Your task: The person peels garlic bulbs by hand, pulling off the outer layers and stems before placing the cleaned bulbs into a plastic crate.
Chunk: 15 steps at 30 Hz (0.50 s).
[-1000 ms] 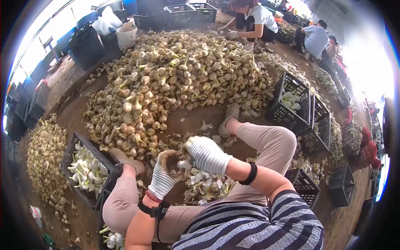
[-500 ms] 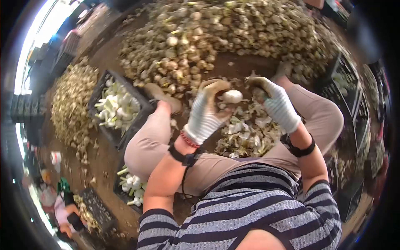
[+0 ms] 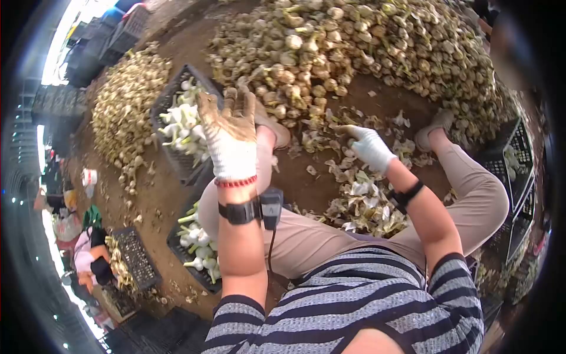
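My left hand (image 3: 233, 133), in a white knit glove with brown-stained palm and fingers, is open with its fingers apart. It is raised at the right side of a black crate (image 3: 172, 154) and overlaps the white garlic bulbs (image 3: 184, 125) in it. My right hand (image 3: 371, 148), also gloved, hovers above loose garlic skins (image 3: 362, 197) between my legs. One finger points left while the others look curled in; whatever they hold, if anything, is hidden.
A large heap of untrimmed garlic (image 3: 377, 44) spreads ahead, and a smaller garlic pile (image 3: 127, 106) lies left. Another crate (image 3: 215, 286) with white bulbs stands by my left thigh. Black crates (image 3: 512, 177) stand at right. A person (image 3: 88, 256) is at far left.
My left hand has moved left from the middle to the crate and opened; the white garlic bulb it held is no longer in it. My right hand has lowered slightly. The view has shifted.
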Each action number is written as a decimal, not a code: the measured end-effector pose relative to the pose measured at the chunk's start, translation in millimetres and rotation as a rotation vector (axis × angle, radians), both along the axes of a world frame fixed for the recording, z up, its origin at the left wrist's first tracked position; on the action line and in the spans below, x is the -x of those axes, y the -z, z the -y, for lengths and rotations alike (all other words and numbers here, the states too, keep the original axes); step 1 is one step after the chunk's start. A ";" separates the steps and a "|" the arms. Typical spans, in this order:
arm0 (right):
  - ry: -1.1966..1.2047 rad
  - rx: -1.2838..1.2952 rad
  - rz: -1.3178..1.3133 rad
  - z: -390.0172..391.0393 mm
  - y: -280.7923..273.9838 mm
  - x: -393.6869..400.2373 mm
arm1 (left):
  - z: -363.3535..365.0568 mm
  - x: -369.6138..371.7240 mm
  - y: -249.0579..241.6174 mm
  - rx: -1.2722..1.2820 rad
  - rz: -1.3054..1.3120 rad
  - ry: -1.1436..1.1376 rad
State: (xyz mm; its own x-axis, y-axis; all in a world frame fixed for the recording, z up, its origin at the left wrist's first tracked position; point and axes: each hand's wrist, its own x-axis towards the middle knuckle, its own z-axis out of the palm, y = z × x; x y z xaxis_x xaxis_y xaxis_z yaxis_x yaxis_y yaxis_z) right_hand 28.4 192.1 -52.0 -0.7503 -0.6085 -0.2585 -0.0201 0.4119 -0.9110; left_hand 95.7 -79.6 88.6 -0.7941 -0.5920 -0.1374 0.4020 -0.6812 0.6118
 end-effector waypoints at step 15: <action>0.050 -0.469 -0.471 108.0 186.9 66.9 | -105.8 -1.0 27.1 0.124 0.289 0.481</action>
State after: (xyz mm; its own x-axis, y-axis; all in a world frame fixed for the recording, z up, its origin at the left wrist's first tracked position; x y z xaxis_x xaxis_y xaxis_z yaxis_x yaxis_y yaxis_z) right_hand -38.5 84.1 -238.9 -0.8722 -0.4729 -0.1253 -0.3425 0.7732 -0.5338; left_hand 96.7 26.2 61.5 -0.9185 -0.1993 -0.3416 -0.1308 -0.6621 0.7379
